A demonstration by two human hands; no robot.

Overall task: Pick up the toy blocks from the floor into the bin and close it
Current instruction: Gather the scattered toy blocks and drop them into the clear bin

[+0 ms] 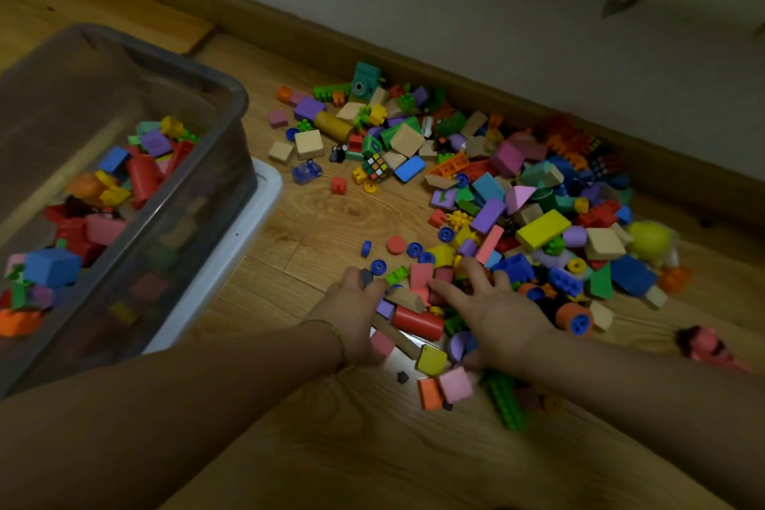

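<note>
At far left the clear bin [174, 195], partly filled with blocks, stands on the wooden floor [331, 447], its left side cut off, a white lid [248, 228] beneath it. The left hand [356, 315] curls loosely around blocks near a red cylinder [418, 321]; its grip is blurred. The right hand [496, 311] lies spread on the toy blocks [538, 195], which stretch rightward along the wall.

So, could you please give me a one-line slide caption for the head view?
Both hands gather toy blocks on the floor beside the open, partly filled bin.
</note>
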